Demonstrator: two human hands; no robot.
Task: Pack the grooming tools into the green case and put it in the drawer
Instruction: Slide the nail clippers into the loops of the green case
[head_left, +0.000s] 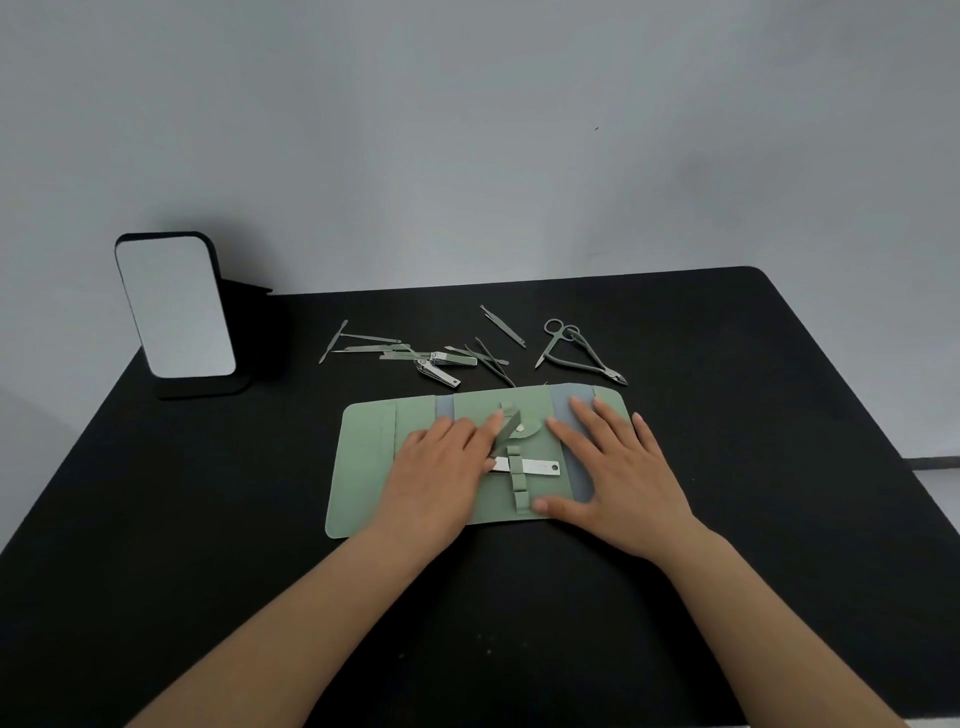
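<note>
The green case (366, 457) lies unfolded flat on the black table. A silver nail clipper (535, 466) sits under the case's centre strap. My left hand (441, 470) rests on the case's middle, its fingers pinching a thin green tool (506, 428) that stands tilted beside the strap. My right hand (618, 467) lies flat with spread fingers on the case's right part. Behind the case lie several loose tools: nail clippers (439, 366), files and picks (363, 345), tweezers (503, 326), scissors (555, 340) and cuticle nippers (597, 361).
A standing mirror (174, 306) on a black base is at the table's back left. The black table (779, 415) meets a grey wall behind. No drawer is in view.
</note>
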